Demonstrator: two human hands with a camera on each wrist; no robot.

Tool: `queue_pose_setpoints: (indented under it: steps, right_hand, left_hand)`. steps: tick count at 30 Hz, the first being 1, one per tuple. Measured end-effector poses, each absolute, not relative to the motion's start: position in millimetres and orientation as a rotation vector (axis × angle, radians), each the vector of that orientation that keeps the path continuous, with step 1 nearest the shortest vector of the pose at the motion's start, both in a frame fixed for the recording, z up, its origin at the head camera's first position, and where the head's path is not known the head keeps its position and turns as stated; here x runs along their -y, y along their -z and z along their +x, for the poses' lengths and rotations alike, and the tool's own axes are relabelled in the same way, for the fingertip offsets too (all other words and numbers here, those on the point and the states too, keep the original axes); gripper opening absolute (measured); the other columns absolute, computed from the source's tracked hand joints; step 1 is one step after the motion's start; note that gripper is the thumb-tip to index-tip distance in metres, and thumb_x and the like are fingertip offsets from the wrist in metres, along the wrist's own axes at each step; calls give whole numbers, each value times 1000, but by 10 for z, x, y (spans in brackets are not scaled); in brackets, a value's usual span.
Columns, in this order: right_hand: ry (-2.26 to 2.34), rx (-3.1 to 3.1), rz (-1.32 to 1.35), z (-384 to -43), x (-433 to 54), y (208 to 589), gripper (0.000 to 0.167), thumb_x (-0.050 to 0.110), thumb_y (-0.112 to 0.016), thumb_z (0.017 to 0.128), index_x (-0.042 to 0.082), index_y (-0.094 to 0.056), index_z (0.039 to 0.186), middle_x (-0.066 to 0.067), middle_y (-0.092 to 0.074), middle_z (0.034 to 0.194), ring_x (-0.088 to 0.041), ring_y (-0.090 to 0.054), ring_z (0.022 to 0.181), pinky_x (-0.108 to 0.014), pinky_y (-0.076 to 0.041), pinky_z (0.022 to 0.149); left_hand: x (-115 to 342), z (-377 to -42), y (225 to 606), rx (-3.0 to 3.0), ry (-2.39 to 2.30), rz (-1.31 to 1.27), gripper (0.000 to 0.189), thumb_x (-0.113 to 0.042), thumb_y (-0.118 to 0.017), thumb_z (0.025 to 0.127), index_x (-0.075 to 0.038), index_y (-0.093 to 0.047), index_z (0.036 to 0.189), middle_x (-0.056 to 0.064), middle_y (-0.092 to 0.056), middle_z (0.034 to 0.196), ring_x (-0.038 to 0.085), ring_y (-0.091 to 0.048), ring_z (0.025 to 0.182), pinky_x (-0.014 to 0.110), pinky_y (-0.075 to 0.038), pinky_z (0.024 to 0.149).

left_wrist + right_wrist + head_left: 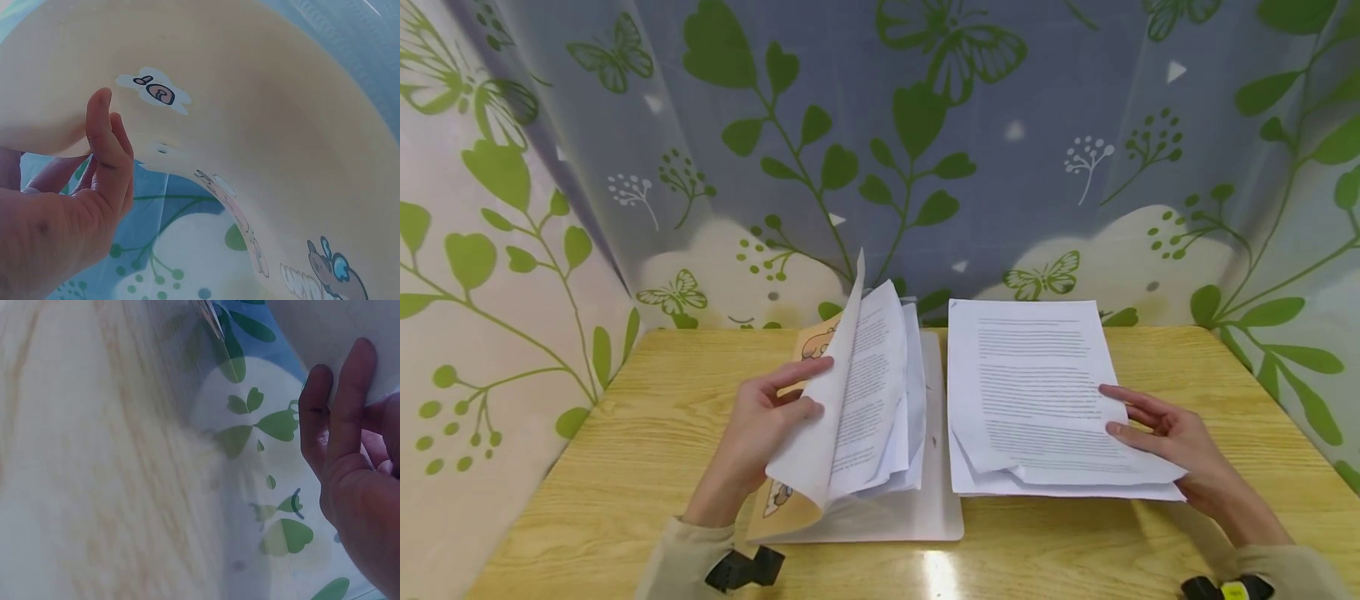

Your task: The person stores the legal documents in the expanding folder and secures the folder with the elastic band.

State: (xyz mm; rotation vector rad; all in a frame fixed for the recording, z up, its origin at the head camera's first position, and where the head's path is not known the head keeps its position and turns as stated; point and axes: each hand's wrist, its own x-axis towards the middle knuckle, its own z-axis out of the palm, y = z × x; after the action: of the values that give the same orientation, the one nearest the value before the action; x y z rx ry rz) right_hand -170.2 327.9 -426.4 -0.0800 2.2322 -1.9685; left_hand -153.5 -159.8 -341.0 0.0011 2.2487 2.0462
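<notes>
A folder (946,475) lies on the table at centre left, its beige front cover (250,94) printed with cartoon animals. Between thumb and fingers, my left hand (760,425) pinches that cover at its left edge, so it stands up and bends, white inner side facing right. Printed sheets (868,375) fan upright inside the folder. To the right, my right hand (1183,450) grips the right edge of a stack of printed paper (1037,375) with a staple mark in its top left corner. The stack's lower edge curls and shows several layers. In the right wrist view the fingers (353,406) press against the paper's underside.
The yellow wood-grain table (640,433) carries both piles. A patterned curtain (865,167) with leaves and butterflies closes off the back and sides. Black straps sit at the left wrist (745,568) and right wrist (1206,588).
</notes>
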Motion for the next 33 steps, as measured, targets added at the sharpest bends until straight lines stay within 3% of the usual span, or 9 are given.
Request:
queue_pose_setpoints:
  steps: [33]
  right_hand:
    - [1940,-2165,-114,-1798,-3070,4224,48,10,-64,100,28,-60,144,17,-72,114,-11,-74,87,-29,-63,68]
  left_hand:
    - [1531,-1554,3453,-2218,-2093,79,52,7,-60,88,-7,-66,137,6,-53,150,18,-69,84,30,-62,66]
